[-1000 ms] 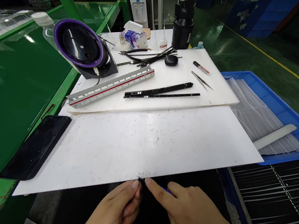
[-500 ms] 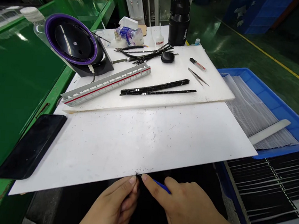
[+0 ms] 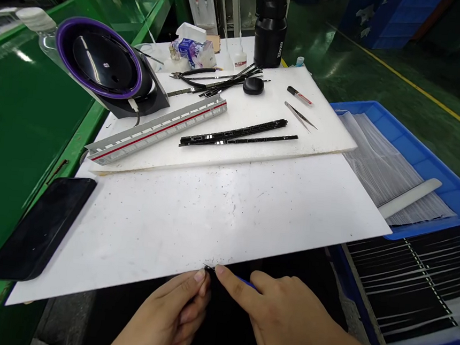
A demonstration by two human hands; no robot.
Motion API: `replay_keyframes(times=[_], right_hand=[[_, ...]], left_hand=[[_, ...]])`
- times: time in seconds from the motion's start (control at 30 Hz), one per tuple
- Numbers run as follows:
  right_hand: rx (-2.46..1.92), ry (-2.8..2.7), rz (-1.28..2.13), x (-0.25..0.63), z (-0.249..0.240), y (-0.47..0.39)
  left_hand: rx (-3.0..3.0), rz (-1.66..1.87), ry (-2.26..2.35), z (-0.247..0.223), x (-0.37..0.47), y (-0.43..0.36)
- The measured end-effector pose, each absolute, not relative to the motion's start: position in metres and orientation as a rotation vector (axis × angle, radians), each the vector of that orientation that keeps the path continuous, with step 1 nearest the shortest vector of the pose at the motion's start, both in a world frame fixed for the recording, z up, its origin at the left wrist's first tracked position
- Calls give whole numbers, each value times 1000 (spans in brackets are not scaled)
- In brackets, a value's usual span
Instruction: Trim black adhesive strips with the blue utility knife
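At the front edge of the white board (image 3: 226,215), my left hand (image 3: 173,310) pinches a small dark piece (image 3: 207,268) between thumb and fingers. My right hand (image 3: 282,316) is closed around a blue-handled tool (image 3: 247,283), its index finger stretched along it. The tool's thin tip meets the dark piece. Tiny dark crumbs lie on the board just beyond my fingertips. Black strips (image 3: 233,132) and a grey panel with a red stripe (image 3: 159,129) rest on the white foam slab (image 3: 255,158).
A phone (image 3: 42,228) lies at the left. Behind are a purple-rimmed fan (image 3: 103,59), pliers (image 3: 194,75), a black case (image 3: 253,86), a black bottle (image 3: 270,36), tweezers (image 3: 300,116) and a capped marker (image 3: 299,96). Blue crates (image 3: 413,151) stand at the right.
The view has shifted slightly, so most things sit a little further left. Both hands remain together at the board edge, the tool still against the dark piece.
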State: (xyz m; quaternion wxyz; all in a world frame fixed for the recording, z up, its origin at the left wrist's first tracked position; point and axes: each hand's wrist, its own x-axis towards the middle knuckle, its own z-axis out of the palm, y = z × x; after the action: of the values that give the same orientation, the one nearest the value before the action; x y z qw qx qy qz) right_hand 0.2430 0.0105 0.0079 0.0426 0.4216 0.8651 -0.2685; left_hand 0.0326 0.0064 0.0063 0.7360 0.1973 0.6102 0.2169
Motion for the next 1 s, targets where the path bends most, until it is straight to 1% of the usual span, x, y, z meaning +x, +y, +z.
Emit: replay_keyframes(times=[0.3, 0.4, 0.6, 0.83, 1.0], right_hand=[[1292, 2741, -585, 243, 5, 4], [1347, 2754, -606, 245, 2, 3], [1382, 2714, -792, 248, 3, 5], [1363, 2720, -782, 248, 6, 5], [1351, 2734, -679, 246, 4, 5]], left_hand=[[447, 471, 1350, 5, 34, 5], [453, 459, 1345, 4, 31, 5], [473, 444, 1337, 4, 29, 6], [485, 439, 1339, 3, 29, 5], [479, 434, 1344, 4, 30, 7]])
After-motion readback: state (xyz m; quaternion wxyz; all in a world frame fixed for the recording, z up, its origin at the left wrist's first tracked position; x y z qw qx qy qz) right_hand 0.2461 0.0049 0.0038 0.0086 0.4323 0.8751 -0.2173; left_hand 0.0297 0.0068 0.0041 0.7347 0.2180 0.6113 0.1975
